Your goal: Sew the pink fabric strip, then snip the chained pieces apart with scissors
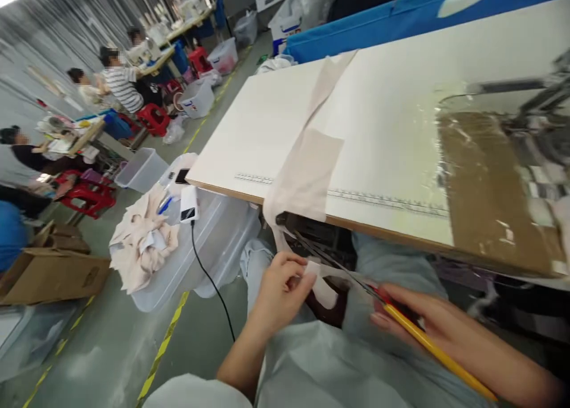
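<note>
My left hand (pixel 278 292) is closed in a pinch on the end of a pale narrow fabric strip (pixel 327 292), whose loose part hangs below the fingers over my lap. In my right hand (pixel 427 319) is a pair of scissors (pixel 414 331) with a yellow handle and some red near the pivot. Their long blades point up and left, across and just beyond the strip near my left fingers. A wider beige cloth (pixel 307 170) lies across the white table (pixel 392 117) and drapes over its front edge toward my left hand.
Brown cardboard under clear tape (pixel 485 176) covers the table's right part, beside a blurred machine (pixel 543 105). At the left, a clear plastic bin (pixel 209 242) bears beige cloth scraps (pixel 145 236) and a white power bank (pixel 189 205) with a cable. Several people sit at sewing tables behind.
</note>
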